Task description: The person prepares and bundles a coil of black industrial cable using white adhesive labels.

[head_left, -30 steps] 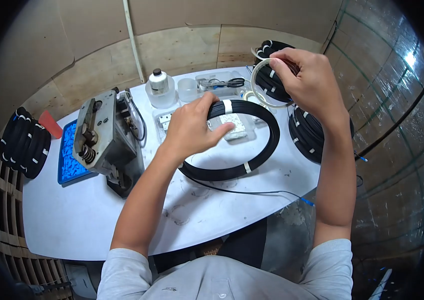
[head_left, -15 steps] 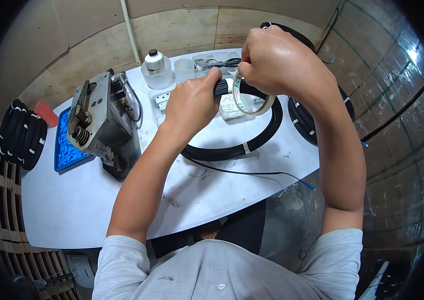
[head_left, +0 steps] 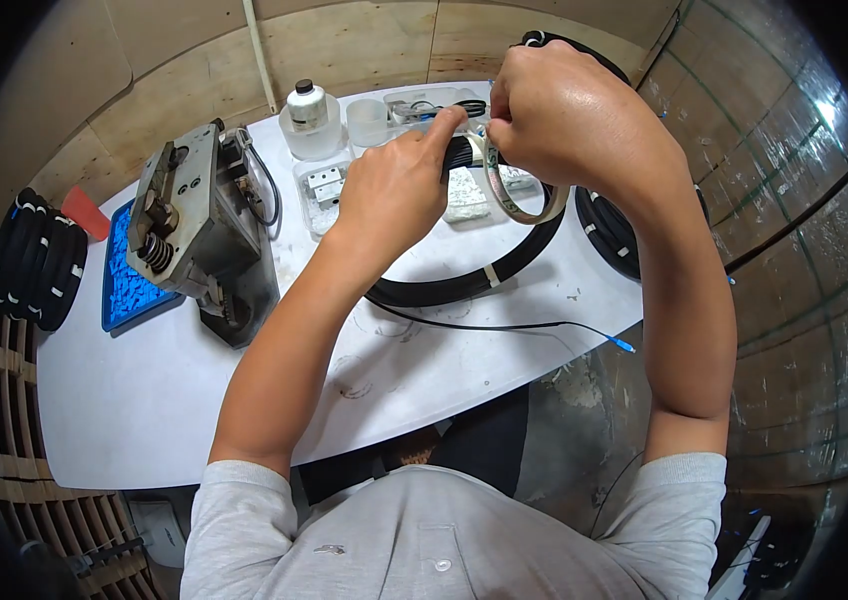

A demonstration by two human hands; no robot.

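Note:
My left hand is closed around a coil of black cable, with its thumb along the top of the bundle. A white tape band wraps the near side of the coil. My right hand pinches a roll of whitish tape at the far side of the coil, beside my left thumb. Pale tape lies against the cables between the two hands. My right fingertips are mostly hidden behind the hand. One loose cable end with a blue connector trails to the table's right edge.
A metal press-like machine stands at left beside a blue tray of small blue pieces. Behind are a white bottle in a cup, another cup and clear boxes with small parts. More cable coils lie at both sides.
The tape roll has shifted slightly right and turned, showing a narrower opening. My left hand has moved a little right with the coil. The whole view has shifted slightly.

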